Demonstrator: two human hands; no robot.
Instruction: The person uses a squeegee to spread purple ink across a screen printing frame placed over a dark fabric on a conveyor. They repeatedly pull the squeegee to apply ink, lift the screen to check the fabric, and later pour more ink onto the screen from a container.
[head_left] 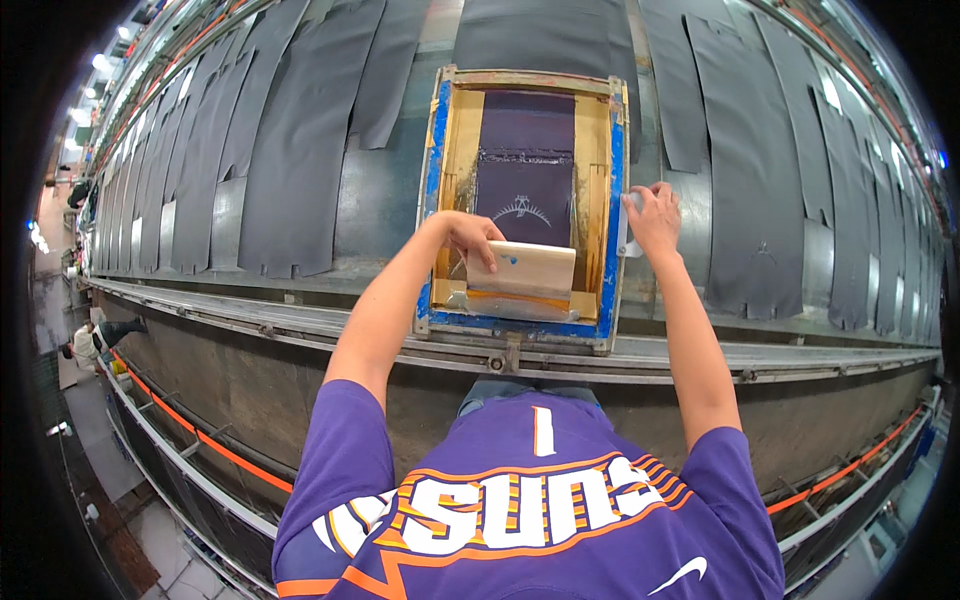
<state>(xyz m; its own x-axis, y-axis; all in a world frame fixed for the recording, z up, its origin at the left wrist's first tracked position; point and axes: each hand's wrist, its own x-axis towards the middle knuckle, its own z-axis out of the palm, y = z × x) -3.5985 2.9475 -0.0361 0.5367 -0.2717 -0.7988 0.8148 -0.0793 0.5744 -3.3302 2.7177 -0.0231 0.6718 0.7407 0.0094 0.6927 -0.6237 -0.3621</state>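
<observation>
A screen printing frame with blue-taped edges lies on the long table in front of me. Inside it, the dark mesh carries a pale arched design. At the near end of the mesh, a squeegee with a wide, pale wooden handle is tilted inside the frame. My left hand is closed on the left end of that handle. Beside the frame's right edge, my right hand curls its fingers over a whitish handle-like piece at the frame's side. Part of this piece is hidden by the fingers.
Dark grey sheets lie in rows along the table on both sides, and one on the right bears a faint design. A metal rail borders the table's near edge. Far left, another person is by the walkway.
</observation>
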